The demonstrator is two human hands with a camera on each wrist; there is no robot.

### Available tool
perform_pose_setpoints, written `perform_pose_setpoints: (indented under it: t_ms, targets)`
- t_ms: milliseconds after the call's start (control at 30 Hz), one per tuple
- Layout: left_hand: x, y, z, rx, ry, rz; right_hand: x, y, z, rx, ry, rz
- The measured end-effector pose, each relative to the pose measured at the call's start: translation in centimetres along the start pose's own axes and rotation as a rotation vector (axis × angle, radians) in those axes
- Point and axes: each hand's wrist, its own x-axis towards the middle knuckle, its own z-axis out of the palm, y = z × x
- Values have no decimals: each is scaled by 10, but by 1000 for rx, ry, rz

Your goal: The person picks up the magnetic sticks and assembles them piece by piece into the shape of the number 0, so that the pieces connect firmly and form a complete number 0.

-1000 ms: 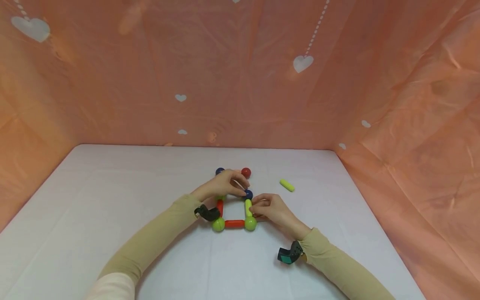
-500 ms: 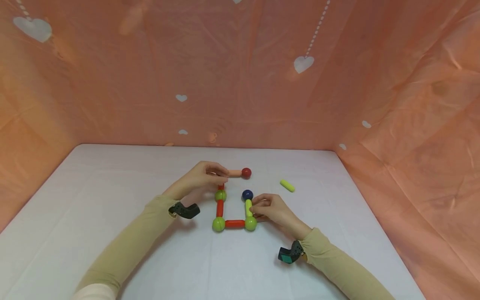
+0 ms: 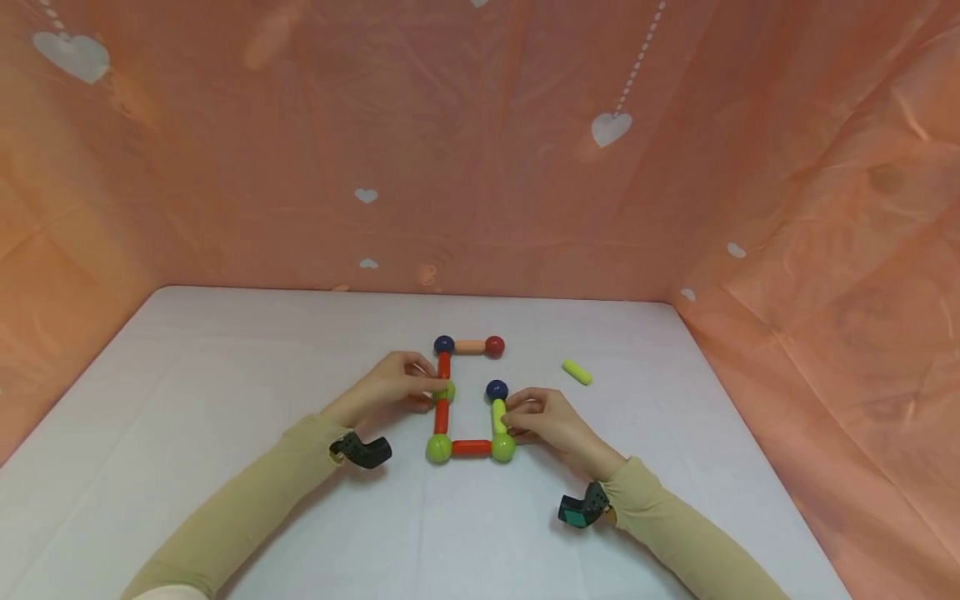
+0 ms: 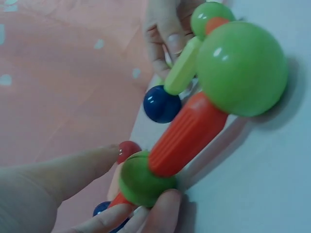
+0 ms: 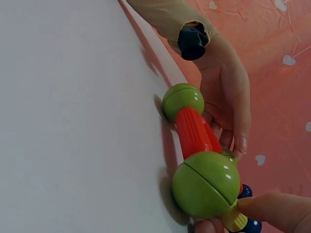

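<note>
On the white table lies a figure of toy rods and balls, with an opening on its right side. My left hand (image 3: pixel 390 385) holds the middle green ball (image 4: pixel 141 182) on the left side, thumb on one side and fingers on the other. A red rod (image 4: pixel 187 136) joins that ball to the near-left green ball (image 5: pixel 206 184). My right hand (image 3: pixel 551 423) pinches the yellow-green rod (image 3: pixel 498 415), which stands between a blue ball (image 3: pixel 497 390) and the near-right green ball (image 3: pixel 503 447). Another red rod (image 3: pixel 472 449) forms the near side.
Along the far side, a peach rod (image 3: pixel 470 346) links a blue ball (image 3: pixel 444 344) with a red ball (image 3: pixel 495 346). A loose yellow-green rod (image 3: pixel 577 372) lies to the right. Orange cloth (image 3: pixel 480 167) with pale hearts hangs behind the table.
My left hand has left the right-hand blue ball, gone to the far-left corner, then come nearer to the middle green ball. My right hand stays on the yellow-green rod.
</note>
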Motion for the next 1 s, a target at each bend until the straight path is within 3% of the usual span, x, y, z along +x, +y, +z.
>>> perform_pose_setpoints:
  t_ms: [233, 600, 800, 1000]
  targets:
    - [1, -2, 8, -69, 21, -8, -1, 0, 0, -6, 2, 6]
    - [0, -8, 8, -132, 26, 1, -1, -1, -2, 3, -23, 9]
    - [2, -13, 9, -171, 23, 20, 4, -4, -19, -16, -94, 30]
    - [2, -13, 8, -191, 14, 37, 5, -23, -46, -55, -37, 11]
